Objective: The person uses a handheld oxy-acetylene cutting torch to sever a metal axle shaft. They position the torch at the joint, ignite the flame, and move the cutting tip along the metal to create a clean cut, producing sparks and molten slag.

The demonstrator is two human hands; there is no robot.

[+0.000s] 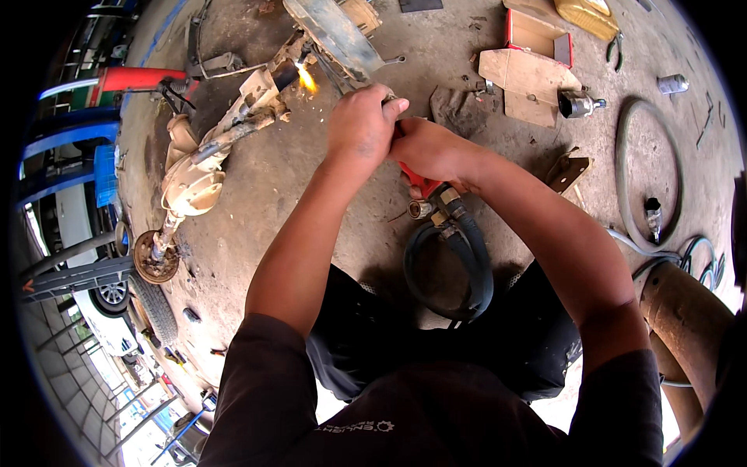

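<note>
Across the stained brown concrete floor (264, 210), a long, tan, grimy metal axle (194, 188) stretches off to the left. Thick blue-grey rubber hoses (476, 253) loop below the bare left hand (358, 128) and bare right hand (437, 150), close together out front, fingers clamped around a red-handled torch (422, 181), though I can't see the left fingertips. A small orange flame (307, 80) burns beside the axle.

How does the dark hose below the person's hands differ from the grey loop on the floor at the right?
The dark hose is blue-grey; the grey loop is paler. The dark hose joins metal fittings at the red tool, while the grey loop lies on the floor. The dark hose curls tighter than the grey loop. Both are curved and tube-like.
</note>
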